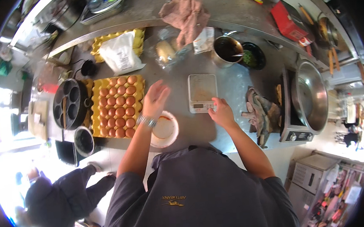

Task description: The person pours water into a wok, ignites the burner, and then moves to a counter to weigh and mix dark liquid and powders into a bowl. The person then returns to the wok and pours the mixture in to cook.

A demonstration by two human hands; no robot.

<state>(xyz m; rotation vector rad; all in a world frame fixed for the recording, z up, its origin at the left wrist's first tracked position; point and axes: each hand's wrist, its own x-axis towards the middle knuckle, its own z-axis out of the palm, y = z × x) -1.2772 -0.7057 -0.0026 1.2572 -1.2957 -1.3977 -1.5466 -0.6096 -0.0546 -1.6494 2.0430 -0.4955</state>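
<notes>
My right hand (222, 112) is at the lower right corner of a digital kitchen scale (203, 88), its fingertips over the buttons beside the small display. Nothing lies on the scale's stained plate. My left hand (156, 98), with a metal-band watch (147, 120) at the wrist, hovers over the steel table between the scale and the eggs, its fingers loosely apart and holding nothing. Brown eggs (120, 101) sit in rows in a yellow egg tray (95, 114) to its left. A white bowl (167, 132) with a reddish smear inside is partly behind my left wrist.
At the back are a white bag (121, 53), a steel pot of dark liquid (227, 50) and a black bowl of chopped greens (252, 56). A dark cloth (259, 114) and an induction cooker with a steel wok (310, 95) stand right; a round-welled pan (70, 104) left. Another person (61, 198) is behind, left.
</notes>
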